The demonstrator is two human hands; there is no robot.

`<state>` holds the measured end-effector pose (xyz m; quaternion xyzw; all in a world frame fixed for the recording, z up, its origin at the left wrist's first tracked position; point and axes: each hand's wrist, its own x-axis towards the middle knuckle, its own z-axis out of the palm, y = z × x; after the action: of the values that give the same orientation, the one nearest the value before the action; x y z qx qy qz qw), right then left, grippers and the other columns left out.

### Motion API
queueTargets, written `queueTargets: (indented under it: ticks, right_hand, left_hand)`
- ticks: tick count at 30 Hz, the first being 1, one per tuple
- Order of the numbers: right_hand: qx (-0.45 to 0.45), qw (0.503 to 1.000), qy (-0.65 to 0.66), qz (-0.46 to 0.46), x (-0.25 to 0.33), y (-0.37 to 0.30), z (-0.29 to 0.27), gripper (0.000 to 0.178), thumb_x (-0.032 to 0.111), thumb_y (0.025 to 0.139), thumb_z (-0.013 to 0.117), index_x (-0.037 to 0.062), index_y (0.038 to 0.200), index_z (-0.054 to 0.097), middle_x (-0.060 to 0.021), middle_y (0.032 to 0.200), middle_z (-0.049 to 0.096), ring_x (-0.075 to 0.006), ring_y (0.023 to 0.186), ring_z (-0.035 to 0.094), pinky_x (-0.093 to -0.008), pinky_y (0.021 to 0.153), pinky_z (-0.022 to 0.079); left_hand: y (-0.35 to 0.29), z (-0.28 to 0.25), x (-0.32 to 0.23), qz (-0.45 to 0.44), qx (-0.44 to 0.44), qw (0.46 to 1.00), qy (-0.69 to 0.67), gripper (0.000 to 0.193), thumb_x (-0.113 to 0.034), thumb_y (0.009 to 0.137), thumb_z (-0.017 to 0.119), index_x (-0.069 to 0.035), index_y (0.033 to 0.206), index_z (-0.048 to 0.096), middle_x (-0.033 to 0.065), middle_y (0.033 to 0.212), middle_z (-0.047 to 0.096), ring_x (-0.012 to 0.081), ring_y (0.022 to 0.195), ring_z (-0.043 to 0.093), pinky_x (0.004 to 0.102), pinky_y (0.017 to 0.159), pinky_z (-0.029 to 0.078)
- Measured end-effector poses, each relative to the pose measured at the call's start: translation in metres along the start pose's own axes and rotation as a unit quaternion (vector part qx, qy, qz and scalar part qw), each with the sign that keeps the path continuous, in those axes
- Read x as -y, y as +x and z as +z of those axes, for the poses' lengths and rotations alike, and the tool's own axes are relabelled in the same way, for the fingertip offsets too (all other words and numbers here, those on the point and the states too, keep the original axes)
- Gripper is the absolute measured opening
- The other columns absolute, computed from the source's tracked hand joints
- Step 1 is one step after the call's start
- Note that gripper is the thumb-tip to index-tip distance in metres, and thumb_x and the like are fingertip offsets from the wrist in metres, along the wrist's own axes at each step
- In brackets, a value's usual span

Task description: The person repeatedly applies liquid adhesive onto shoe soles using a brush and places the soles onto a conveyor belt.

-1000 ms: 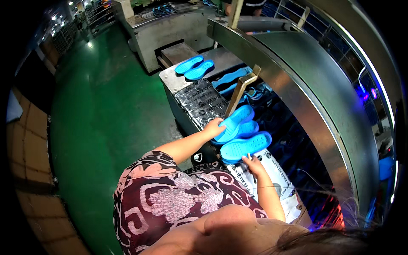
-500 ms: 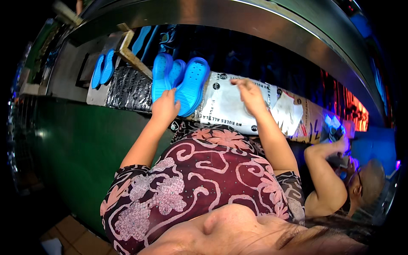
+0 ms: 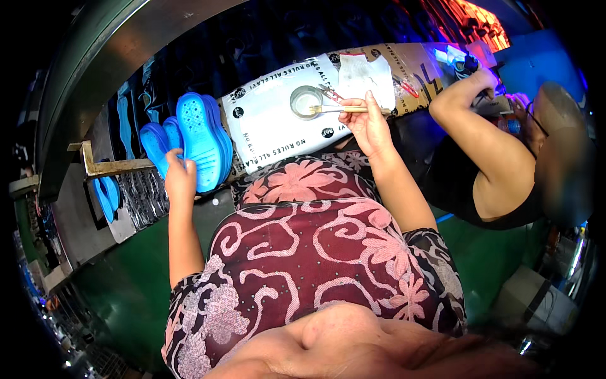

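Several bright blue foam shoe soles (image 3: 205, 145) stand stacked at the left of the bench, dotted with small holes near their toe ends. My left hand (image 3: 181, 178) is closed on the heel end of another blue sole (image 3: 153, 144), left of the stack. My right hand (image 3: 368, 129) pinches the wooden handle of a flat brush (image 3: 331, 109). The brush lies level, its pale bristles at the right rim of a small round cup (image 3: 306, 101). Whitish stuff shows inside the cup, which stands on a white printed plastic sheet (image 3: 271, 136).
Pliers with red handles (image 3: 331, 93) lie beside the cup, near a white cloth (image 3: 366, 76). A metal bracket (image 3: 120, 167) juts in at the left, by another pair of blue soles (image 3: 106, 197). A co-worker's arm (image 3: 480, 132) is close at the right. A metal beam (image 3: 95, 57) arches overhead.
My right hand, empty over the white sheet before, now holds the brush by the cup. My left hand has stayed at the blue soles. The view has swung to the right.
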<state>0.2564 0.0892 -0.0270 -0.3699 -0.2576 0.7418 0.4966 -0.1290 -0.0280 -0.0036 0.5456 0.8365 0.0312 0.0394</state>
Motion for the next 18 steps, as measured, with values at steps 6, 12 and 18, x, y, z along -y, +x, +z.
queueTargets:
  ticks: [6, 12, 18]
  right_hand:
    - [-0.007, 1.000, 0.028, -0.001, -0.011, 0.001, -0.004, 0.029, 0.028, 0.087, 0.053, -0.0005, 0.083, 0.058, -0.0064, 0.076, 0.054, -0.0132, 0.068, 0.050, -0.0283, 0.070, 0.044]
    - [0.024, 0.999, -0.008, -0.026, -0.002, -0.005, 0.012, 0.026, 0.024, 0.087, 0.053, -0.0010, 0.083, 0.059, -0.0055, 0.070, 0.055, -0.0126, 0.063, 0.051, -0.0276, 0.069, 0.044]
    - [0.084, 0.975, -0.179, -0.098, 0.011, -0.026, 0.052, 0.032, 0.028, 0.088, 0.051, -0.0018, 0.083, 0.061, -0.0074, 0.072, 0.056, -0.0129, 0.065, 0.052, -0.0238, 0.063, 0.043]
  left_hand:
    - [0.001, 0.017, 0.034, -0.152, 0.305, 0.720, -0.604, 0.045, -0.015, 0.077, 0.058, 0.004, 0.115, 0.044, 0.0118, 0.095, 0.058, 0.0175, 0.084, 0.057, 0.0297, 0.075, 0.046]
    - [-0.029, -0.019, -0.054, -0.069, 0.221, 0.593, -0.771, 0.051, -0.017, 0.075, 0.062, -0.001, 0.117, 0.037, 0.0095, 0.089, 0.058, 0.0191, 0.078, 0.060, 0.0301, 0.053, 0.051]
    - [-0.025, -0.018, -0.104, 0.034, 0.115, 0.762, -0.637, 0.051, -0.012, 0.078, 0.057, 0.002, 0.120, 0.031, 0.0144, 0.090, 0.057, 0.0170, 0.066, 0.061, 0.0244, 0.051, 0.051]
